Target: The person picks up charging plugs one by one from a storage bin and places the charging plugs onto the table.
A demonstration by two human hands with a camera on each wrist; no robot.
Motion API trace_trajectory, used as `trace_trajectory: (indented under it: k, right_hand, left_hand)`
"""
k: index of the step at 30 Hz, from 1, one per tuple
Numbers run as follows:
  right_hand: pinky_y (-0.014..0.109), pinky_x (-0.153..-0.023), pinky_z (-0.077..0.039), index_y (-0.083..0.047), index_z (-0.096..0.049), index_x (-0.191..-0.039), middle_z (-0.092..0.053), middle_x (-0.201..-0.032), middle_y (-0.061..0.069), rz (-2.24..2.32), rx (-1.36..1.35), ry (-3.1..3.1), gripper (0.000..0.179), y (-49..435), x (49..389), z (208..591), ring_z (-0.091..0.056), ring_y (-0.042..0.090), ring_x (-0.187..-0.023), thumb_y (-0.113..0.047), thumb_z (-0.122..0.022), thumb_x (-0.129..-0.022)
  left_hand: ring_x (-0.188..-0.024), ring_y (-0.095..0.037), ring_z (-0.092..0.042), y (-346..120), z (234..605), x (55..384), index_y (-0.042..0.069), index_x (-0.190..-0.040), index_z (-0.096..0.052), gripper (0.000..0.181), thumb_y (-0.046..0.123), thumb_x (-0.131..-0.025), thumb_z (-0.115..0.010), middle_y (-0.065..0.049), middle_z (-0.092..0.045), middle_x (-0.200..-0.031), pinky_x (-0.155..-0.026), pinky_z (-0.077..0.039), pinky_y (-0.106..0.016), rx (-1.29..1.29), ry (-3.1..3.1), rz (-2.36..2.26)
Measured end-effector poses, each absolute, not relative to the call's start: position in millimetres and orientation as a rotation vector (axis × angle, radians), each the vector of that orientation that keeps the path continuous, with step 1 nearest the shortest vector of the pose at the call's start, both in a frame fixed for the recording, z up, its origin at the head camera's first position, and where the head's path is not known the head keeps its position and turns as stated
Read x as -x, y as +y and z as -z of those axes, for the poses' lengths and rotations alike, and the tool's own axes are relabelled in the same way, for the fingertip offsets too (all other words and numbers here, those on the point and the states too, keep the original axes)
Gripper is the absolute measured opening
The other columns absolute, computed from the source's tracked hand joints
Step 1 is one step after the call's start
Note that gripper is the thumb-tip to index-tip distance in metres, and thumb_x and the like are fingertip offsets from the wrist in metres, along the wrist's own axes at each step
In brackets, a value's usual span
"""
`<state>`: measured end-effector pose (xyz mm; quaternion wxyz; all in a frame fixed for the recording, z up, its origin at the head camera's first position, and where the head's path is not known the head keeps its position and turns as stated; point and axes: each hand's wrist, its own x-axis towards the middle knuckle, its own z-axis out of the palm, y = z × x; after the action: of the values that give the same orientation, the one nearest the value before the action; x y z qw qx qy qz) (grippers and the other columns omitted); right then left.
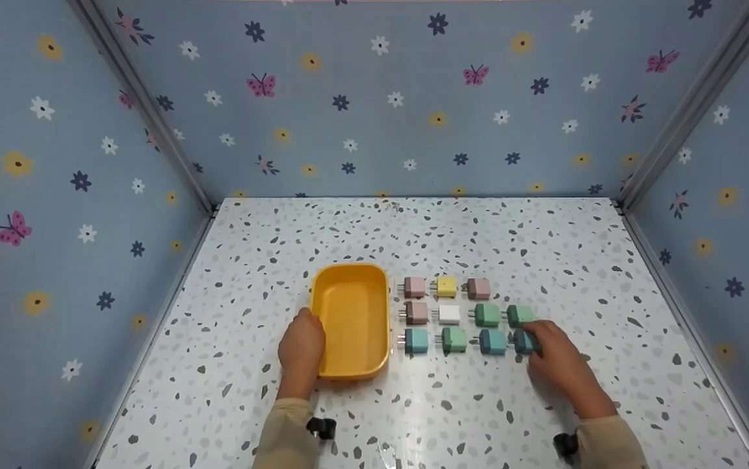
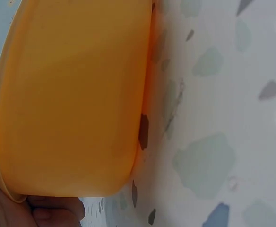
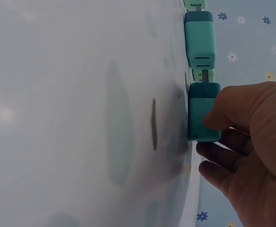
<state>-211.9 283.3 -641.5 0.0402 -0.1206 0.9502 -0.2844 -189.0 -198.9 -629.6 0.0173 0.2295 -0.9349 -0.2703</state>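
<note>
A yellow plastic tub (image 1: 355,326) stands on the table, its inside bare in the head view. My left hand (image 1: 302,343) grips its left rim; in the left wrist view the fingers (image 2: 57,210) curl under the lip of the tub. To the right, a teal charger plug (image 3: 204,113) lies at the right end of the front row. My right hand (image 1: 555,355) pinches that plug between thumb and fingers, and it appears to rest on the table. Just left of it is another teal charger plug (image 1: 493,341), with its prongs pointing left.
Several more charger plugs lie in three rows right of the tub, among them a yellow plug (image 1: 446,287), a white plug (image 1: 449,314), a pink plug (image 1: 415,287) and a green plug (image 1: 487,315). Patterned blue walls (image 1: 374,130) enclose the speckled table (image 1: 270,241) on three sides.
</note>
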Motion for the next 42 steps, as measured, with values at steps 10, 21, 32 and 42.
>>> trace_trajectory:
  k: [10, 21, 32, 42]
  right_hand:
    - [0.06, -0.11, -0.038, -0.003, -0.055, -0.139, -0.053, -0.142, 0.02, 0.856, 0.404, 2.949, 0.057, 282.6, 213.6, 637.2, -0.049, 0.043, -0.133, 0.005, -0.065, -0.084]
    - [0.06, -0.11, -0.037, -0.005, -0.057, -0.139, -0.054, -0.142, 0.021, 0.861, 0.432, 2.996, 0.052, 281.0, 208.0, 641.5, -0.049, 0.043, -0.133, -0.004, -0.07, -0.089]
    - [0.058, -0.114, -0.034, 0.0, -0.055, -0.141, -0.051, -0.146, 0.022, 0.86, 0.468, 3.012, 0.053, 280.5, 204.5, 645.1, -0.045, 0.042, -0.138, -0.006, -0.07, -0.091]
    - [0.058, -0.114, -0.034, 0.001, -0.055, -0.141, -0.05, -0.148, 0.021, 0.849, 0.419, 3.018, 0.051, 278.6, 198.4, 642.8, -0.045, 0.042, -0.138, -0.008, -0.07, -0.093]
  left_hand:
    - [-0.082, -0.029, -0.066, -200.0, 629.8, 190.7, 0.004, -0.114, -0.058, 0.03, 0.024, -0.111, -0.036, -0.015, -0.068, -0.094, -0.073, -0.052, -0.049, -0.738, -2.937, 0.84]
    - [-0.082, -0.028, -0.065, -200.5, 630.0, 190.1, 0.003, -0.117, -0.057, 0.032, 0.024, -0.111, -0.034, -0.014, -0.067, -0.096, -0.074, -0.053, -0.049, -0.756, -2.949, 0.837]
    - [-0.085, -0.032, -0.067, -204.1, 630.0, 190.6, 0.004, -0.116, -0.057, 0.031, 0.029, -0.109, -0.04, -0.017, -0.068, -0.097, -0.072, -0.051, -0.05, -0.764, -2.928, 0.938]
    - [-0.077, -0.03, -0.061, -204.4, 629.9, 190.2, 0.003, -0.112, -0.056, 0.032, 0.031, -0.109, -0.041, -0.017, -0.065, -0.093, -0.069, -0.048, -0.048, -0.746, -2.916, 0.98]
